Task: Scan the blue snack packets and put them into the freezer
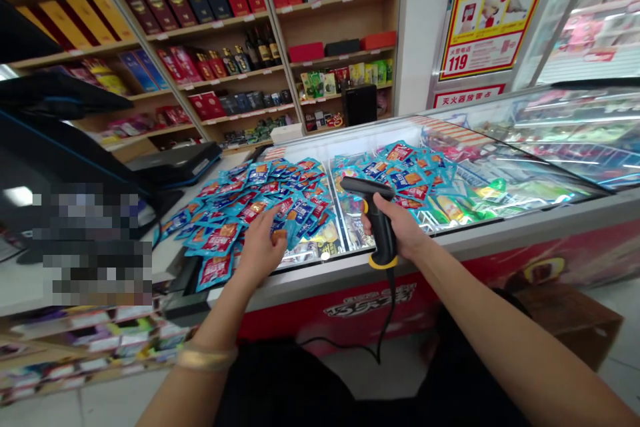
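Note:
My right hand (403, 227) is wrapped round the grip of a black and yellow barcode scanner (384, 233), its head pointing left and its cord hanging down. My left hand (263, 247) rests at the near edge of a large pile of small blue snack packets (257, 177), some with red labels and some with dark blue ones. Its index finger stretches over the packets and the thumb is apart; no packet shows in its grasp. A second pile of similar packets (405, 170) lies beyond the scanner. Both piles lie on the glass top of a chest freezer (320, 270).
Left of the freezer stands a dark checkout terminal (75, 140) on a counter. Shelves (345, 3) with boxed goods and bottles line the back wall. Frozen goods (475, 200) show through the glass at right. A brown box (565, 320) is on the floor at right.

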Tool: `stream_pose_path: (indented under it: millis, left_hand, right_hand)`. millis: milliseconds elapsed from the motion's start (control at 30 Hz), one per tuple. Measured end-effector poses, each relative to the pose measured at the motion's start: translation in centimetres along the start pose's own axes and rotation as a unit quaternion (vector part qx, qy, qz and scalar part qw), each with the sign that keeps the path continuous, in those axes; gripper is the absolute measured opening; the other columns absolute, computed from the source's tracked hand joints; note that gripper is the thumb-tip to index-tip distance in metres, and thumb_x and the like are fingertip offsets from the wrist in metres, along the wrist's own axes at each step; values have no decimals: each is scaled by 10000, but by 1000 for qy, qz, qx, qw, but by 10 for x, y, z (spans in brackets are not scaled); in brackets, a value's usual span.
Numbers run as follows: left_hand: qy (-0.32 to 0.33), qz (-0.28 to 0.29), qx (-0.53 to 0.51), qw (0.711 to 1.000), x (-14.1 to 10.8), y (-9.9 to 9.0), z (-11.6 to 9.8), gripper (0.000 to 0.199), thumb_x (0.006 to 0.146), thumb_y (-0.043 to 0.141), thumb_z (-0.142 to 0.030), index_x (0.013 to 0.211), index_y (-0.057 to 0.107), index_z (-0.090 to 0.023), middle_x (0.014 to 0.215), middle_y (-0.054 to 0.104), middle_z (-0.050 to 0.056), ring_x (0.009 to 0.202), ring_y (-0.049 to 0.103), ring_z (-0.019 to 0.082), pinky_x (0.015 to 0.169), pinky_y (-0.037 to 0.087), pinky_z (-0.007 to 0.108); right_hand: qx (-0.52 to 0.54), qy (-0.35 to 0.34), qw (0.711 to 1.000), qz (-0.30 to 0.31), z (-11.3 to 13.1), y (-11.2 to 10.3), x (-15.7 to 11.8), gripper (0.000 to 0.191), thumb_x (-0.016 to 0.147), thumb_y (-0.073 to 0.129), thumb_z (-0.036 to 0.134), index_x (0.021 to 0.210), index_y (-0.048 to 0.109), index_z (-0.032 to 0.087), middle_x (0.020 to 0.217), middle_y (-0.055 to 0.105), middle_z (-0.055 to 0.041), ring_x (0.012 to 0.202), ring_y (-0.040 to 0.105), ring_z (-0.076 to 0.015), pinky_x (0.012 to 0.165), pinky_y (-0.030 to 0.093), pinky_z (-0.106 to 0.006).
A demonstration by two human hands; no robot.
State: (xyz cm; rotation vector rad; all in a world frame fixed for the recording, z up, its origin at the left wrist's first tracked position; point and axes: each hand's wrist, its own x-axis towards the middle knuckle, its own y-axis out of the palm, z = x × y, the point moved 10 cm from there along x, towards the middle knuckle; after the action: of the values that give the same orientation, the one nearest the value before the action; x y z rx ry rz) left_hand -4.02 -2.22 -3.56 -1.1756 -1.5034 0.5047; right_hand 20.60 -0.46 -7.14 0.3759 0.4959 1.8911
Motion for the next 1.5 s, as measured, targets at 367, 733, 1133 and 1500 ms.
stream_pose_path:
  millis: [367,733,1133,1500]
  left_hand:
    - [14,124,19,992,-16,11,6,778,675,467,-99,1448,422,-162,1466,459,145,1407,369,327,1154,321,552]
    - [79,63,16,995,-13,-17,-7,528,657,495,-73,1148,638,-202,1195,612,128,1142,566,306,1019,463,518]
    - [102,91,-51,989,8,-35,-11,171,795,512,-278,818,679,-249,917,729,64,1030,632,272,1050,395,504]
    - [-297,-24,-583,756,12,3,-2,97,753,648,-175,847,623,-171,652,578,-31,522,527,84,505,454,183]
  right_hand:
    - [-48,35,998,25,-16,16,-1,545,640,745,667,795,594,166,559,584,3,512,512,-120,497,383,-245]
    - [-68,25,997,30,-13,19,-3,519,651,741,659,759,583,177,555,584,0,499,501,-121,492,386,-253]
    - [-68,32,997,28,-13,19,-3,551,628,749,671,785,608,163,549,582,-1,492,492,-111,485,389,-241]
    - [-59,26,997,30,-13,18,-2,517,651,742,655,764,612,168,556,593,-6,495,502,-117,480,397,-247]
